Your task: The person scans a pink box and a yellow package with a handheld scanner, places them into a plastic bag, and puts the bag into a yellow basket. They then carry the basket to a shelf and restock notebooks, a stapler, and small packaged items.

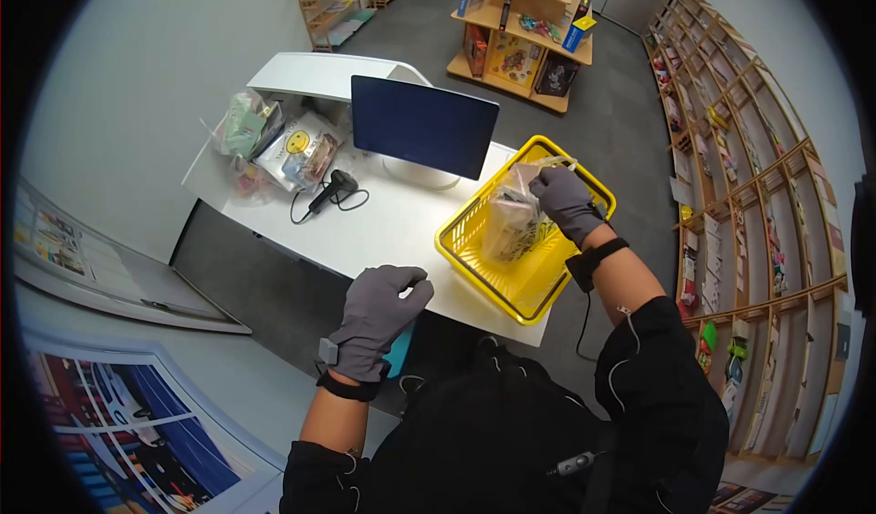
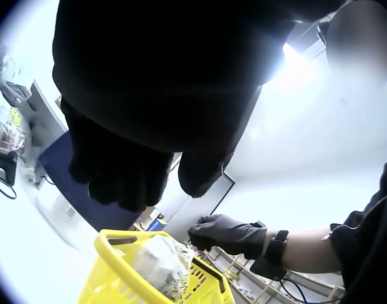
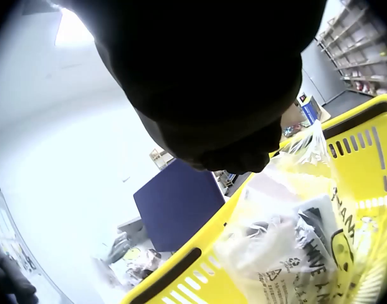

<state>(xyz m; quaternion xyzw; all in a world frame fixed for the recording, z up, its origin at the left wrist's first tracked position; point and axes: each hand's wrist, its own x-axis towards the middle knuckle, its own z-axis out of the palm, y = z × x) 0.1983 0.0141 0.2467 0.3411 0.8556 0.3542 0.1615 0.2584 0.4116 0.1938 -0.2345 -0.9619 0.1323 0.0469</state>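
Observation:
A yellow shopping basket (image 1: 456, 231) stands on the white table's right end. Inside it is a clear plastic bag (image 1: 513, 227) with packed items and printed lettering. My right hand (image 1: 568, 206), in a grey glove, grips the upper part of this bag with curled fingers, over the basket. In the right wrist view the bag (image 3: 269, 253) bulges below the dark hand (image 3: 244, 152), one gathered handle rising toward the rim. My gloved left hand (image 1: 383, 309) hovers at the table's front edge, fingers loosely bent, holding nothing.
A monitor (image 1: 424, 126) stands behind the basket, left of it. A black handheld scanner (image 1: 333, 190) with its cable lies on the table (image 1: 310, 240). More filled plastic bags (image 1: 297, 149) sit at the left end. Wooden shelves (image 1: 739, 195) line the right wall.

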